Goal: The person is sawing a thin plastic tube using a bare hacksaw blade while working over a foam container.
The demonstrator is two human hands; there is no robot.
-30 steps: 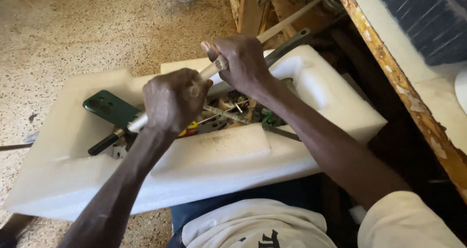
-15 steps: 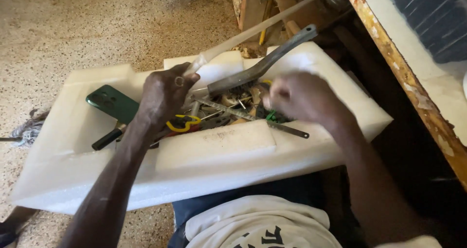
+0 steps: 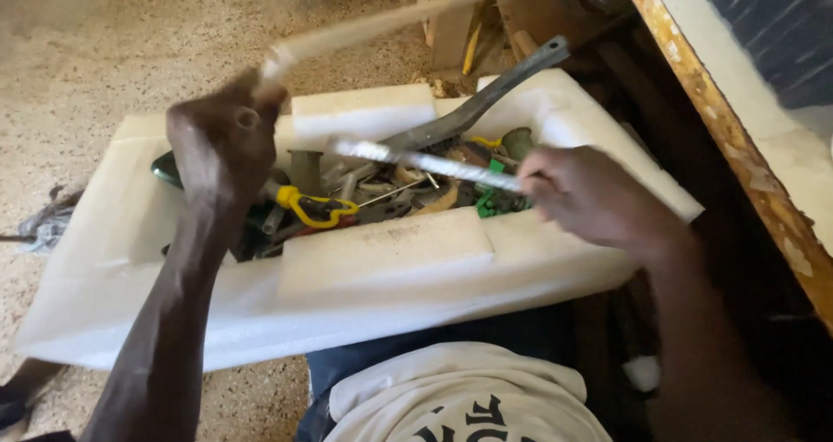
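Left hand: my left hand (image 3: 224,143) is raised over the left part of the white foam tray (image 3: 382,260), fingers wrapped tight round the near end of a long pale rod (image 3: 390,19).
Pale rod axis: it runs from my fist up and to the right, towards the wooden pieces beyond the tray; it is blurred along its length.
Right hand: my right hand (image 3: 594,195) sits at the tray's right side, fingers closed on one end of a thin silvery strip (image 3: 425,160).
Strip axis: almost level, pointing left from my right fingers across the tray's hollow, towards my left wrist.
Tray contents: a yellow-handled tool (image 3: 314,206), a dark grey metal bar (image 3: 473,108) leaning out over the far rim, green bits and mixed small tools.
Nearer hand: the right, by far, to the strip's free length; the left is just beside its far tip.
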